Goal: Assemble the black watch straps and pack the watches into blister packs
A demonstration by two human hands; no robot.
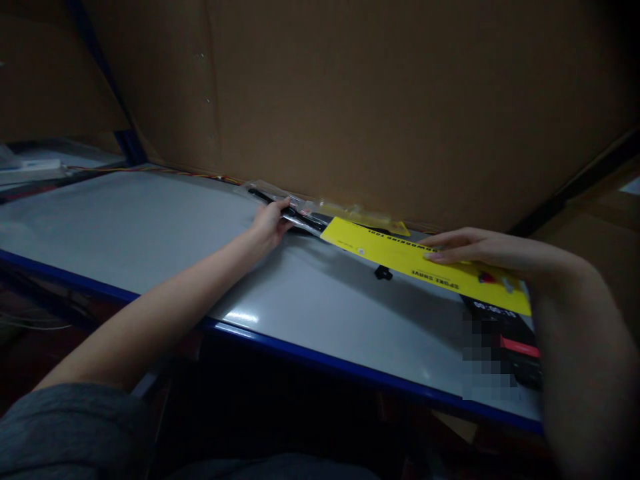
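My left hand [273, 223] is closed around a black spokeshave [310, 223] inside clear plastic, near the back of the table. A yellow card [385, 248] printed "SPOKE SHAVE", upside down from here, extends right from the tool, tilted above the tabletop. At its upper edge, my right hand [475, 248] pinches the card, the thumb on the near face and the other fingers partly hidden. Behind the card lies another clear plastic package [355, 213] with a yellow end. A small black part [383, 272] rests on the table below the card.
The grey tabletop [125, 233] has a blue front edge. Brown cardboard [350, 100] walls the back. A phone [505, 327] showing a timer lies at the right, partly blurred out. Thin coloured wires [200, 175] run along the rear edge, towards a white object [30, 172] at left.
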